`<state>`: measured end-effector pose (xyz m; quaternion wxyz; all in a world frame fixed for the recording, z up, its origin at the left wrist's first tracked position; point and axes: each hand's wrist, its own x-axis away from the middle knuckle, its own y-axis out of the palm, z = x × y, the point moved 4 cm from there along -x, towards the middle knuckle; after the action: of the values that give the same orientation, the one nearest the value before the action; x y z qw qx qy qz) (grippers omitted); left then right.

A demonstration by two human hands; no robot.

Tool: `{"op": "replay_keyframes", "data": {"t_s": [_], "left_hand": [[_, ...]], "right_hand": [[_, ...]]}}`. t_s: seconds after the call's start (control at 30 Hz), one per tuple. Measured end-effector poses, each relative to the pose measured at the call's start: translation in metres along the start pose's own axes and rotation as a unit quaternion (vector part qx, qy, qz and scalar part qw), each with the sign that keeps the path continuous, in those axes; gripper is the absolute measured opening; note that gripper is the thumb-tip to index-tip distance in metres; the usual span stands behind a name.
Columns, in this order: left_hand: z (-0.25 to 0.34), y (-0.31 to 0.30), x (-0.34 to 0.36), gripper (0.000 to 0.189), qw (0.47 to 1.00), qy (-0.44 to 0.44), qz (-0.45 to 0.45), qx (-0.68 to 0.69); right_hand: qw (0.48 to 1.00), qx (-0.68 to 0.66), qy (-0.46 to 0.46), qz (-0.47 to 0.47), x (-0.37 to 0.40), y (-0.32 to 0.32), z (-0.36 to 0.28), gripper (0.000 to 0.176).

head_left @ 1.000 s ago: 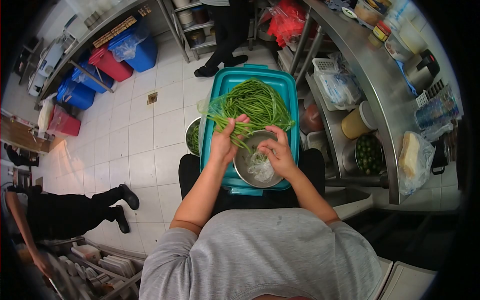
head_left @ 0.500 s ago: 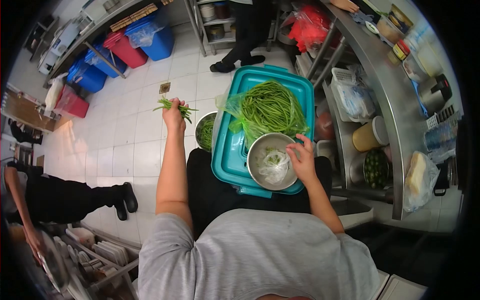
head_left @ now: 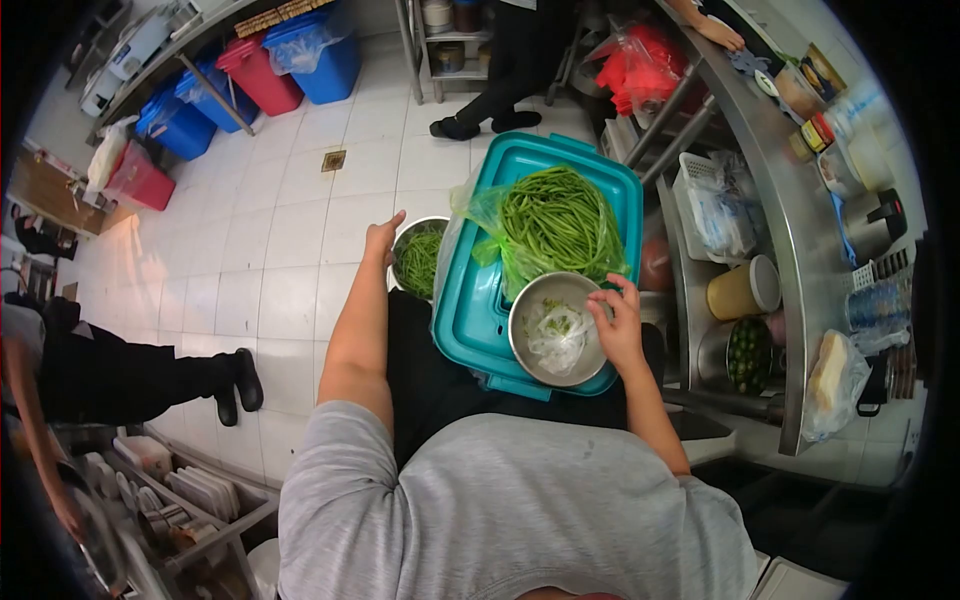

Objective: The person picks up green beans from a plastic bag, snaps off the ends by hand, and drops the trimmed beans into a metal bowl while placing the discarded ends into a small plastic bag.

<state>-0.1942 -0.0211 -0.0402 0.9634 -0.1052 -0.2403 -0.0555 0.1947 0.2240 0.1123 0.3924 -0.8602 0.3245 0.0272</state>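
Observation:
A teal tray-like lid (head_left: 465,300) rests on the person's lap. On it lies a heap of long green beans (head_left: 560,215) in a green-tinted plastic bag. A steel bowl (head_left: 520,350) at the lid's near edge contains clear plastic and small green scraps. My right hand (head_left: 618,320) is at this bowl's right rim, with fingers bent; anything between them is too small to make out. My left hand (head_left: 383,238) is beside the left rim of a second steel bowl (head_left: 401,240), which holds green bean pieces (head_left: 420,262). Its fingers are apart, and no beans show in it.
On the right runs a steel table (head_left: 770,230) with shelves beneath. One person's legs (head_left: 500,70) are beyond the lid; another person in black (head_left: 120,385) stands at the left. Blue bins (head_left: 325,65) and a red bin (head_left: 262,80) line the far left.
My left hand has moved down and right to the second bowl, and the bunch of beans it held is gone from it. My right hand stays near the first bowl's rim.

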Motion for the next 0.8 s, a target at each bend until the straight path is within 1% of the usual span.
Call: {"op": "replay_keyframes", "data": {"t_s": [0.03,0.13,0.23,0.27,0.33,0.4,0.47,0.57,0.6,0.67,0.77,0.8], "left_hand": [[0.005,-0.001,0.007,0.085,1.000,0.007,0.007,-0.004],[0.031,0.006,0.029,0.084,0.996,0.090,-0.016,0.006],[0.059,0.031,0.043,0.067,0.969,0.245,-0.013,-0.025],[0.070,0.042,0.057,0.060,0.949,0.313,-0.018,-0.043],[0.099,0.069,0.099,0.047,0.891,0.446,-0.029,-0.076],[0.118,0.099,0.147,0.033,0.834,0.540,-0.096,-0.054],[0.119,0.130,0.180,0.029,0.810,0.547,-0.194,-0.084],[0.107,0.181,0.210,0.032,0.697,0.611,-0.323,-0.191],[0.100,0.194,0.210,0.035,0.671,0.609,-0.308,-0.290],[0.086,0.213,0.210,0.040,0.596,0.588,-0.266,-0.479],[0.082,0.215,0.209,0.048,0.559,0.569,-0.252,-0.548],[0.081,0.219,0.209,0.054,0.538,0.544,-0.264,-0.587]], "right_hand": [[1.000,-0.003,-0.003,-0.001,0.000,0.002,0.002,0.012],[1.000,-0.016,-0.006,-0.008,-0.002,0.008,0.000,0.012],[1.000,-0.019,-0.015,-0.017,-0.003,0.014,-0.004,0.012],[0.999,-0.018,-0.018,-0.019,-0.003,0.016,-0.005,0.011],[1.000,-0.013,-0.023,-0.013,-0.003,0.016,-0.008,0.011],[1.000,-0.011,-0.024,-0.009,-0.003,0.016,-0.010,0.011],[1.000,-0.011,-0.021,-0.008,-0.003,0.014,-0.011,0.010],[1.000,-0.004,-0.017,-0.009,0.001,0.015,-0.006,0.010],[1.000,-0.010,-0.019,-0.007,0.002,0.014,-0.006,0.010],[1.000,-0.015,-0.018,-0.003,0.004,0.013,-0.005,0.010],[1.000,-0.026,-0.014,-0.001,0.006,0.011,-0.002,0.011],[0.999,-0.028,-0.016,0.001,0.006,0.011,-0.002,0.011]]}}
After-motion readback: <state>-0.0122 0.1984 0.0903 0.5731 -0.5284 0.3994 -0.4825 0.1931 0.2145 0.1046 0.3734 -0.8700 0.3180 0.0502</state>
